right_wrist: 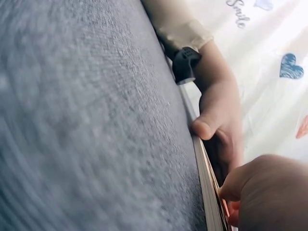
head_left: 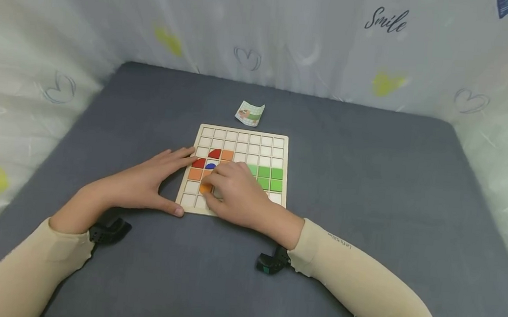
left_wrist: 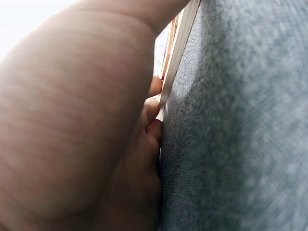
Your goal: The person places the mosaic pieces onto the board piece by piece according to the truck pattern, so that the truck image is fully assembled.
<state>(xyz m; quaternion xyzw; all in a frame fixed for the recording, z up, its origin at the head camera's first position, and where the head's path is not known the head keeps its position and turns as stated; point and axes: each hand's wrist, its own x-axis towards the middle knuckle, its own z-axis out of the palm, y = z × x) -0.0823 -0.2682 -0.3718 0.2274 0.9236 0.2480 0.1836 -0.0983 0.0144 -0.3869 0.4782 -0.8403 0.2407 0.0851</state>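
A wooden grid board (head_left: 238,129) lies on the dark table, partly filled with coloured tiles. My left hand (head_left: 139,182) rests along its left side, fingers stretched to the edge and thumb at the near left corner. Over the lower left squares, my right hand (head_left: 240,194) pinches an orange tile (head_left: 205,188) between thumb and fingers. Red quarter-round tiles (head_left: 214,153), an orange square (head_left: 227,155) and a blue half-round tile (head_left: 210,166) show beyond it. Green tiles (head_left: 275,185) fill squares at the right. The right hand hides the middle squares.
Behind the board lies a small picture card (head_left: 249,114) with curled edges. The dark grey tabletop (head_left: 367,186) surrounds the board. A pale curtain (head_left: 306,44) with printed hearts and words hangs behind and at the sides. Black wrist cameras (head_left: 109,231) sit under both wrists.
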